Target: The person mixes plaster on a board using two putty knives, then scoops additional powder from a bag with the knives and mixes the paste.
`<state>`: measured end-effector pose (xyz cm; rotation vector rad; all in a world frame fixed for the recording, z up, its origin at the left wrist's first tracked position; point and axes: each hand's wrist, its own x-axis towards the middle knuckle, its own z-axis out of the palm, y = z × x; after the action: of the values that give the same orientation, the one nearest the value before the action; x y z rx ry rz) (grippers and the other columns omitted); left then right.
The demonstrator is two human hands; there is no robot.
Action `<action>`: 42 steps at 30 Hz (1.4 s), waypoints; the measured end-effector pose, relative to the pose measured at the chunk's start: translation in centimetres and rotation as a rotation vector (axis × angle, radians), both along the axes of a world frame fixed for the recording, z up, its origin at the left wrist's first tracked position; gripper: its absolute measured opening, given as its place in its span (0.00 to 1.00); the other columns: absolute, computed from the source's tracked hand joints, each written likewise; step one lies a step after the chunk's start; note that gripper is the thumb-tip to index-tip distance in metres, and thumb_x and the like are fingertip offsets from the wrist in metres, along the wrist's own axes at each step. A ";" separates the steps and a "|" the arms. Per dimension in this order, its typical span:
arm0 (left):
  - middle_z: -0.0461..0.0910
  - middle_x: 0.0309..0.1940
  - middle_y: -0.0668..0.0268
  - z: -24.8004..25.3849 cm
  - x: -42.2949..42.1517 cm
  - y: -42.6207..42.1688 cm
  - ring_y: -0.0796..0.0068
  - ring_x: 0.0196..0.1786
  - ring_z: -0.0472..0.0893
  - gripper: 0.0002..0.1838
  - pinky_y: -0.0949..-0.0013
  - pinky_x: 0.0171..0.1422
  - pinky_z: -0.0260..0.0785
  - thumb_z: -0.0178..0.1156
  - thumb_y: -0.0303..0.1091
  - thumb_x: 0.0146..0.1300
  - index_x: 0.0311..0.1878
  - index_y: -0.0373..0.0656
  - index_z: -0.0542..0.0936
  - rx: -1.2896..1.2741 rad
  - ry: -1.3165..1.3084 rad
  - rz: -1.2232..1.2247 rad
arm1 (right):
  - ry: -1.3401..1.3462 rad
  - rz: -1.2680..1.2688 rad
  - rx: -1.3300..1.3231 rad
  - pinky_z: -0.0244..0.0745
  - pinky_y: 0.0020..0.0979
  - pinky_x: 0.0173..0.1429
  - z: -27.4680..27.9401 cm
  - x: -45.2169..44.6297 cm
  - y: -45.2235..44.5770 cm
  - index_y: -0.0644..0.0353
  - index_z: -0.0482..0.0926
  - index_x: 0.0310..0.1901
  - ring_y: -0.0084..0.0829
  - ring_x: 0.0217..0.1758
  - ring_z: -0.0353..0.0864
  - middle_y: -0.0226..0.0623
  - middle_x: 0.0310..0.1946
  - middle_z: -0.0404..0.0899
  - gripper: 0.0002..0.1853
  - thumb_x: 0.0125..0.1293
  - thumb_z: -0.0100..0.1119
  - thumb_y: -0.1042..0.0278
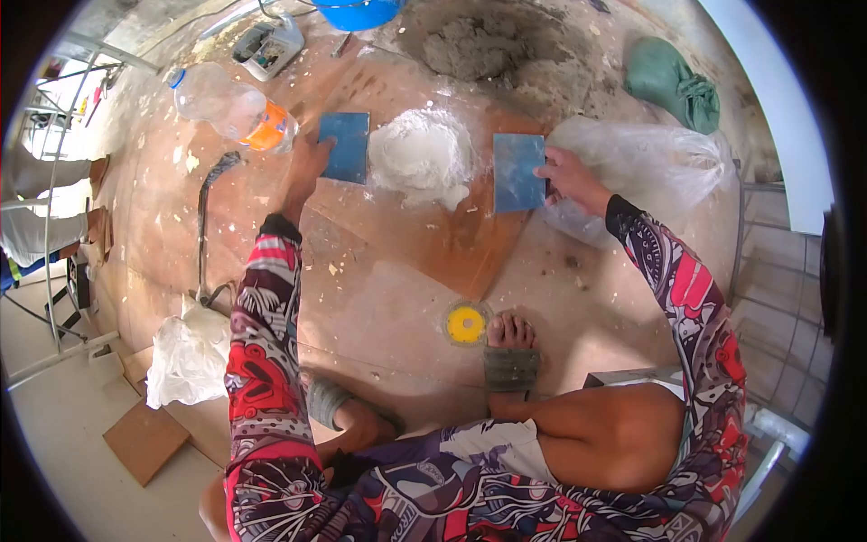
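Observation:
My left hand [313, 159] grips the outer edge of a flat blue square tile [345, 146], which stands just left of a heap of white powder [423, 152]. On the heap's right side, a second blue tile [518, 173] is pinched at its outer edge by my right hand [573, 178]. The powder has a shallow hollow in its middle and lies on a brown board [406, 239]. Both tiles are near the powder; whether the left one touches it I cannot tell. The fingers behind the tiles are partly hidden.
A plastic bottle [226, 107] lies left; a clear plastic bag [632, 167] is right. Wet grey mix [479, 47], a blue bucket [359, 11] and a green sack [670, 83] are farther off. A yellow disc [467, 323] sits by my foot. Another person's legs [54, 203] show left.

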<state>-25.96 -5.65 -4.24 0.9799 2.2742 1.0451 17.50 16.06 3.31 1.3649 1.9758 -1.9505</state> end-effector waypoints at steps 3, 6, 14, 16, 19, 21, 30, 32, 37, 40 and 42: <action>0.86 0.39 0.61 0.9 0.1 1.9 0.69 0.40 0.84 0.19 0.62 0.45 0.73 0.61 0.37 0.68 0.55 0.33 0.83 -0.200 0.092 -0.040 | -0.005 -0.002 0.001 0.81 0.28 0.30 -0.2 0.1 0.1 0.61 0.76 0.57 0.23 0.31 0.80 0.30 0.36 0.78 0.13 0.74 0.56 0.69; 0.86 0.39 0.62 4.9 2.9 2.5 0.70 0.41 0.84 0.18 0.63 0.46 0.73 0.60 0.37 0.70 0.56 0.35 0.84 -0.255 -0.114 -0.018 | -0.003 0.009 0.004 0.81 0.28 0.30 -0.5 0.3 0.5 0.61 0.76 0.57 0.23 0.31 0.80 0.30 0.37 0.78 0.13 0.74 0.56 0.69; 0.86 0.42 0.66 -1.9 1.2 0.2 0.74 0.42 0.84 0.17 0.66 0.49 0.75 0.59 0.36 0.74 0.58 0.35 0.83 0.027 -0.520 -0.055 | 0.019 -0.001 0.025 0.82 0.29 0.31 -0.7 0.5 1.1 0.61 0.77 0.57 0.23 0.32 0.82 0.31 0.39 0.80 0.14 0.73 0.56 0.69; 0.86 0.42 0.65 -1.2 2.4 -0.9 0.74 0.41 0.84 0.16 0.68 0.50 0.76 0.59 0.34 0.74 0.58 0.34 0.82 0.132 -0.710 0.026 | 0.014 0.015 0.037 0.82 0.29 0.31 -0.8 0.6 1.2 0.61 0.77 0.57 0.23 0.32 0.81 0.30 0.38 0.80 0.14 0.73 0.56 0.69; 0.86 0.42 0.65 -0.2 3.7 -2.4 0.76 0.42 0.85 0.14 0.69 0.51 0.77 0.59 0.31 0.75 0.57 0.33 0.82 0.200 -0.827 0.089 | 0.025 0.008 0.031 0.82 0.29 0.31 -0.6 0.7 1.1 0.61 0.77 0.58 0.23 0.33 0.81 0.31 0.38 0.80 0.14 0.73 0.56 0.69; 0.86 0.42 0.67 1.0 5.0 -3.1 0.77 0.42 0.84 0.13 0.69 0.50 0.77 0.59 0.32 0.74 0.55 0.35 0.83 0.186 -0.842 0.082 | 0.027 0.002 0.029 0.82 0.29 0.31 -0.5 0.8 1.1 0.61 0.77 0.57 0.23 0.34 0.81 0.31 0.37 0.80 0.14 0.73 0.56 0.69; 0.83 0.31 0.55 4.1 10.4 1.0 0.61 0.33 0.81 0.10 0.57 0.39 0.71 0.62 0.35 0.70 0.42 0.36 0.81 -0.011 -0.025 -0.301 | 0.003 0.008 0.062 0.83 0.30 0.31 -0.3 0.5 1.3 0.63 0.77 0.55 0.24 0.35 0.81 0.31 0.38 0.78 0.13 0.74 0.56 0.69; 0.81 0.31 0.46 4.7 11.5 2.0 0.46 0.34 0.81 0.11 0.51 0.39 0.70 0.61 0.35 0.69 0.39 0.36 0.78 -0.034 0.174 -0.367 | 0.005 0.002 0.061 0.82 0.29 0.30 -0.3 0.5 1.3 0.61 0.77 0.55 0.23 0.32 0.81 0.30 0.37 0.79 0.11 0.75 0.56 0.69; 0.79 0.33 0.39 7.3 14.3 2.7 0.33 0.39 0.79 0.11 0.43 0.42 0.70 0.61 0.35 0.67 0.36 0.35 0.75 0.087 0.367 -0.475 | 0.022 -0.004 0.065 0.82 0.29 0.30 -0.3 0.9 1.6 0.61 0.77 0.56 0.23 0.32 0.82 0.31 0.37 0.80 0.12 0.75 0.56 0.70; 0.79 0.32 0.41 7.5 14.3 2.7 0.34 0.39 0.80 0.10 0.43 0.42 0.70 0.62 0.33 0.67 0.36 0.35 0.75 0.167 0.388 -0.425 | 0.022 -0.009 0.072 0.82 0.29 0.30 -0.5 1.0 1.8 0.61 0.77 0.56 0.24 0.31 0.82 0.31 0.37 0.80 0.12 0.74 0.56 0.70; 0.80 0.32 0.41 8.2 14.0 2.4 0.34 0.38 0.80 0.10 0.45 0.41 0.71 0.62 0.32 0.67 0.36 0.35 0.75 0.195 0.357 -0.372 | 0.021 -0.015 0.075 0.82 0.29 0.30 -0.5 1.1 1.7 0.61 0.77 0.56 0.23 0.31 0.82 0.31 0.37 0.80 0.12 0.75 0.56 0.70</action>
<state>-11.94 -3.28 3.97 1.7131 2.1539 1.0012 18.58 17.79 2.81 1.3852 2.0740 -1.9242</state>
